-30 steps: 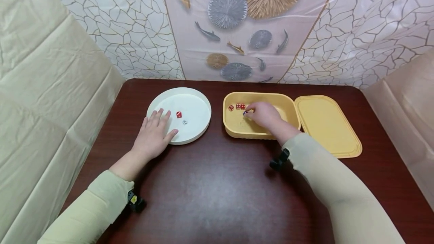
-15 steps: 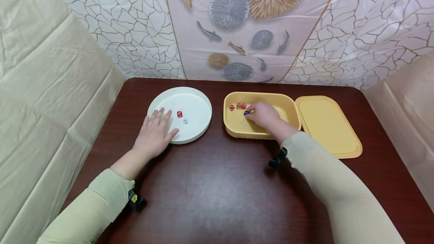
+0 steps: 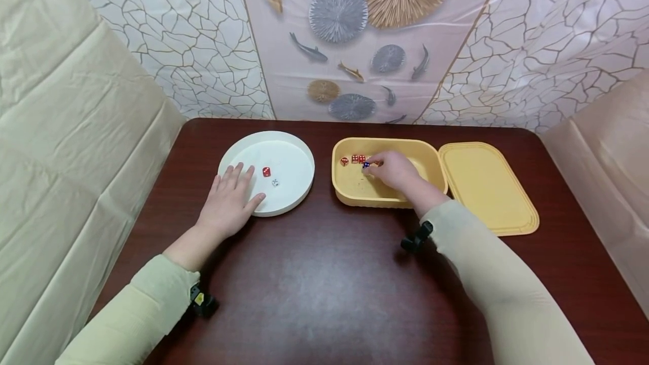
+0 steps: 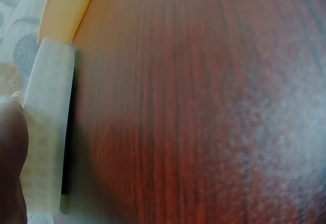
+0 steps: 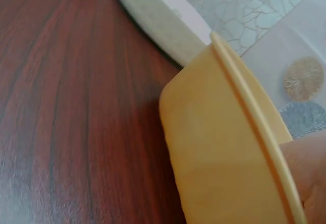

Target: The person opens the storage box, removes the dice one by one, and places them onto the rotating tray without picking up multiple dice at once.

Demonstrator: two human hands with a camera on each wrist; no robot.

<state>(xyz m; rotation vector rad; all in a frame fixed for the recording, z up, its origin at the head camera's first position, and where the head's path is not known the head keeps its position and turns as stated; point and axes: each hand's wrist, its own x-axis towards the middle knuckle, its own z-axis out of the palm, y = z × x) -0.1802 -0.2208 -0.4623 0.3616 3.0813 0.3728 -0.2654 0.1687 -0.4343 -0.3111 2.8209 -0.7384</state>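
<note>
My right hand reaches into the yellow box and pinches a blue die between thumb and fingertips. Left of its fingertips, several red dice lie along the back of the box; part of the box floor is hidden under the hand. My left hand is spread flat over the front left rim of the round white tray, fingers straight and holding nothing. On the tray lie a red die and a white die. The right wrist view shows the box's outer wall.
A yellow lid lies flat to the right of the box, touching its side. The dark wooden table extends in front of tray and box. Behind it hangs a patterned cloth, with plain cloth at both sides.
My right hand keeps its pinch on the blue die, which has turned slightly between the fingertips and shifted a little toward the back. The left hand stays where it was.
</note>
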